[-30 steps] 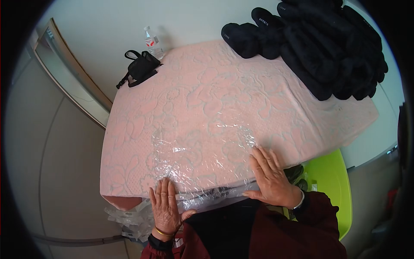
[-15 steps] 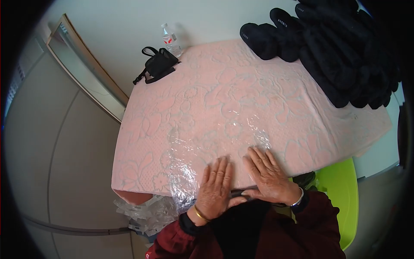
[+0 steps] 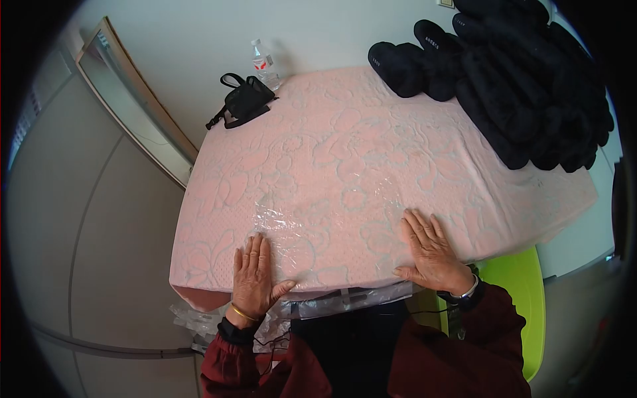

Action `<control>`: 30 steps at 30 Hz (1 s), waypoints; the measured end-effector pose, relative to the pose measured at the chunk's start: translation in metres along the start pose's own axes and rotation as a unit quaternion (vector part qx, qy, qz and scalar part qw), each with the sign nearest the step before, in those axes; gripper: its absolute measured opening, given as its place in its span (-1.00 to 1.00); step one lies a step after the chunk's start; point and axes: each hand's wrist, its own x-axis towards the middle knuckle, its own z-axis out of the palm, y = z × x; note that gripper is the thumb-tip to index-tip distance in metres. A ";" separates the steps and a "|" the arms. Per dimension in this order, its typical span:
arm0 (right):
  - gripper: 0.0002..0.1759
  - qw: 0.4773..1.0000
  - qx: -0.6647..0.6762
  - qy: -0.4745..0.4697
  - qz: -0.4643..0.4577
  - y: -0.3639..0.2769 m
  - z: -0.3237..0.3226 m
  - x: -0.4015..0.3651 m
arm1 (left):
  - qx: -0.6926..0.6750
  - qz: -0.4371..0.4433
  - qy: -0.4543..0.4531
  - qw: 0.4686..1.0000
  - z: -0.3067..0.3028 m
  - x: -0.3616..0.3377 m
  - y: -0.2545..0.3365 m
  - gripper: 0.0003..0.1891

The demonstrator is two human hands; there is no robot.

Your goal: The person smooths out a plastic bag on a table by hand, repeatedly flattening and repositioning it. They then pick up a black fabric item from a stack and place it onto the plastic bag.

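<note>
A clear plastic bag (image 3: 318,229) lies flattened on the pink patterned cloth (image 3: 318,146), its near end hanging over the table's front edge. My left hand (image 3: 252,275) rests flat on the bag's left side, fingers stretched forward and thumb pointing inward. On the bag's right side, my right hand (image 3: 434,255) lies palm down with the fingers extended. Neither hand grips anything. The bag's outline is hard to follow because the film is transparent; glints show mostly near my left hand.
Black plush slipper-like pieces (image 3: 524,86) are heaped at the back right. A black pouch with straps (image 3: 245,99) and a plastic bottle (image 3: 264,65) stand at the back left. A green tub (image 3: 524,292) is below right, crumpled plastic (image 3: 192,318) below left, a framed mirror (image 3: 136,99) left.
My hands have spread apart across the plastic bag, the left going left and the right going right. The film looks flatter, and its near end now shows over the table edge.
</note>
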 end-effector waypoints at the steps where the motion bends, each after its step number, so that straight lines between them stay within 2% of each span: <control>1: 0.12 1.000 -0.002 0.006 0.002 0.002 0.001 -0.002 | -0.002 -0.010 0.002 1.000 0.001 -0.003 -0.002 0.16; 3: 0.10 1.000 -0.013 0.008 0.003 0.007 0.003 -0.004 | -0.007 -0.029 0.006 1.000 0.002 -0.007 -0.007 0.16; 8: 0.06 1.000 -0.003 0.001 0.020 0.015 -0.017 -0.006 | -0.009 -0.013 0.000 1.000 -0.005 -0.006 -0.012 0.15; 10: 0.05 1.000 0.006 0.000 0.026 0.013 -0.034 0.001 | 0.029 -0.012 -0.053 0.998 -0.015 -0.005 -0.010 0.15; 12: 0.04 1.000 -0.012 0.010 -0.027 0.003 -0.048 0.012 | 0.050 -0.010 -0.081 0.995 -0.025 0.000 -0.006 0.15; 15: 0.04 0.998 -0.017 0.009 -0.064 -0.008 -0.048 0.033 | 0.063 0.075 -0.030 0.995 -0.046 0.024 0.015 0.17; 16: 0.04 0.997 -0.017 -0.002 -0.079 -0.011 -0.043 0.043 | 0.066 0.074 -0.030 0.995 -0.050 0.035 0.026 0.17; 18: 0.05 0.995 -0.016 -0.012 -0.102 -0.015 -0.034 0.060 | 0.026 0.159 0.001 0.987 -0.051 0.056 0.058 0.17; 20: 0.07 0.994 -0.011 -0.064 -0.088 -0.018 -0.024 0.076 | -0.006 0.212 -0.017 0.977 -0.035 0.073 0.083 0.17; 21: 0.08 0.993 -0.009 -0.090 -0.080 -0.019 -0.020 0.082 | -0.004 0.207 -0.017 0.978 -0.023 0.080 0.091 0.17; 23: 0.09 0.991 -0.010 -0.110 -0.081 -0.016 -0.014 0.090 | -0.115 0.222 -0.063 0.966 -0.003 0.091 0.097 0.18; 25: 0.10 0.985 -0.013 -0.155 -0.070 -0.011 -0.013 0.092 | -0.098 0.220 -0.081 0.967 0.006 0.093 0.092 0.19; 28: 0.09 0.984 -0.031 -0.166 -0.057 -0.006 -0.016 0.090 | -0.067 0.218 -0.123 0.966 0.016 0.095 0.084 0.20; 30: 0.09 0.983 -0.033 -0.173 -0.050 -0.004 -0.015 0.086 | -0.063 0.179 -0.141 0.972 0.013 0.093 0.061 0.21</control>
